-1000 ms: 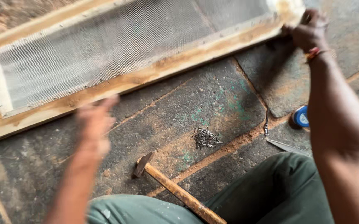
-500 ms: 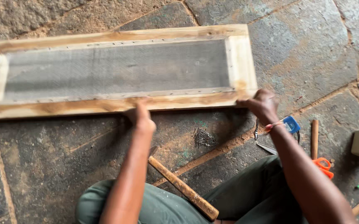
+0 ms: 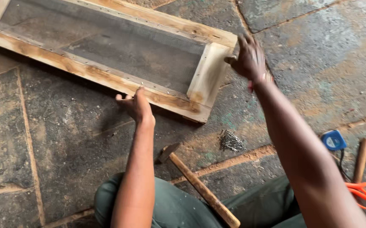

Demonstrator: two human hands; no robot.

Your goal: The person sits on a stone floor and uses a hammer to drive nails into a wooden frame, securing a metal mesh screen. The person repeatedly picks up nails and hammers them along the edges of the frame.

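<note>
A long wooden frame [image 3: 208, 78] with grey wire mesh [image 3: 119, 46] nailed across it lies on the stone floor, running from the top left toward the middle. My left hand [image 3: 137, 104] grips the frame's near long rail at its lower edge. My right hand [image 3: 248, 57] holds the frame's right end at its far corner, fingers spread over the wood. Both arms reach forward from my lap.
A wooden-handled hammer [image 3: 195, 181] lies by my knees. A small heap of nails [image 3: 231, 141] sits to its right. Further right lie a blue tape measure [image 3: 333, 140], orange-handled scissors [image 3: 362, 194] and a wooden handle [image 3: 361, 156]. Stone slabs with sandy joints surround everything.
The frame has swung from lying level across the view to slanting up to the left. My right hand went from the near right corner to the far right end; my left hand stayed on the near rail.
</note>
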